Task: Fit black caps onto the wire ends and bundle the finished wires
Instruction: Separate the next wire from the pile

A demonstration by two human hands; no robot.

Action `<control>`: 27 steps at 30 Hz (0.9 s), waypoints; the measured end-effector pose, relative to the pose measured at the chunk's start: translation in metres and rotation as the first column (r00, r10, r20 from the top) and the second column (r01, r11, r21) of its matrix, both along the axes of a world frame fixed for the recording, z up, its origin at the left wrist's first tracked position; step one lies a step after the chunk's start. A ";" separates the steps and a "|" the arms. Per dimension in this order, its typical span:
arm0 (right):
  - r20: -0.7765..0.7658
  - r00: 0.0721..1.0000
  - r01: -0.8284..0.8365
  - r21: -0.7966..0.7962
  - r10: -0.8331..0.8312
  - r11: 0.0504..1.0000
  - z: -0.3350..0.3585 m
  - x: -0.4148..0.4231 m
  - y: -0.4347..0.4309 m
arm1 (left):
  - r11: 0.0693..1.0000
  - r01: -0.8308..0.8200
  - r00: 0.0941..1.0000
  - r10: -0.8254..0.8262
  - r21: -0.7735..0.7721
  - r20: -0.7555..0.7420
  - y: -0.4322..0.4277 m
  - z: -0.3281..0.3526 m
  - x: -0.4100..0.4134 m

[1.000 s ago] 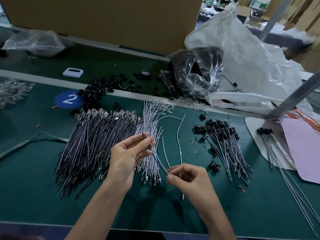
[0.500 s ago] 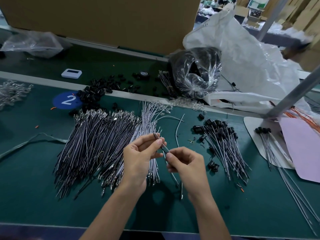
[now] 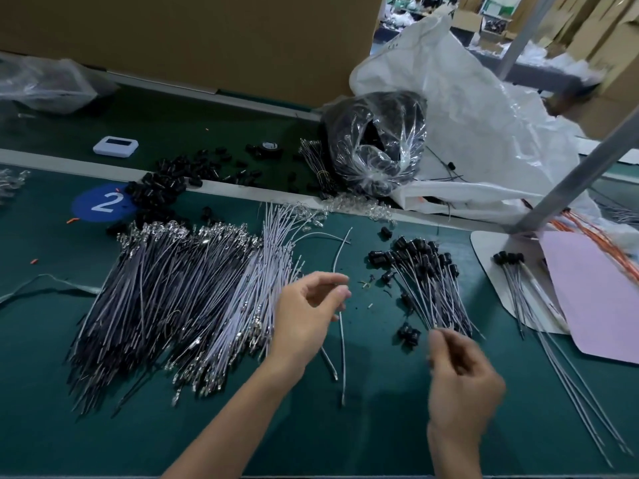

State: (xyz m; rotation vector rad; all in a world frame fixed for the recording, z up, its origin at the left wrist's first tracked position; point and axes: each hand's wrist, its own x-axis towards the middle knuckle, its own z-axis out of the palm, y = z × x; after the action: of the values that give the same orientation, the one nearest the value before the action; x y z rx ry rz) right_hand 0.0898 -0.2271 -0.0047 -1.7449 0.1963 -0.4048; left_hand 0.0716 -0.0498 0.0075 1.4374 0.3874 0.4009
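right hand motion-blurred, fingers seem curled, hold unclear; clear bag cut by left edge.

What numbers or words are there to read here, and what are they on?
"2": a white digit on the round blue sticker on the green table.
White gadget: nothing can be read on its dark screen.
Boxes at the back: the print is too small and blurred to read.
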 end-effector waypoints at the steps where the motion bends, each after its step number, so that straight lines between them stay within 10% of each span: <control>1: 0.006 0.998 0.067 0.058 -0.068 0.996 0.000 0.002 -0.010 | 0.987 0.041 0.999 -0.041 0.157 -0.006 -0.008 -0.002 0.005; 7: 0.073 0.990 0.100 0.210 -0.117 0.973 0.010 0.004 -0.038 | 0.599 0.270 0.962 -0.192 0.754 -0.192 -0.058 -0.022 0.033; 11: 0.106 0.993 0.026 0.202 -0.049 0.979 0.013 0.004 -0.043 | 0.642 0.223 0.974 -0.175 0.734 -0.143 -0.065 -0.027 0.040; 16: 0.049 0.991 -0.131 0.072 0.128 0.989 0.013 0.005 -0.043 | 0.805 0.151 0.988 -0.134 0.573 -0.072 -0.053 -0.021 0.034; 19: 0.010 0.969 -0.242 -0.124 0.245 0.962 0.018 0.005 -0.036 | 0.965 0.176 0.983 -0.184 0.193 0.024 -0.038 -0.009 0.021; 22: -0.001 0.941 -0.333 -0.196 0.339 0.923 0.031 0.004 -0.023 | 0.972 0.178 0.980 -0.160 -0.153 0.119 -0.023 0.003 -0.001; 27: 0.078 0.897 -0.402 -0.261 0.434 0.878 0.053 0.000 -0.002 | 0.953 0.140 0.979 -0.093 -0.268 0.179 -0.010 0.017 -0.026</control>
State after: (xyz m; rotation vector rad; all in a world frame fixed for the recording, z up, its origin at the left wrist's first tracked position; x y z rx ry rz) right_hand 0.0902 -0.2291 0.0478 -1.9264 -0.3417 -0.2295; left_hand 0.0454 -0.0597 0.0242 1.1364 0.2138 0.3505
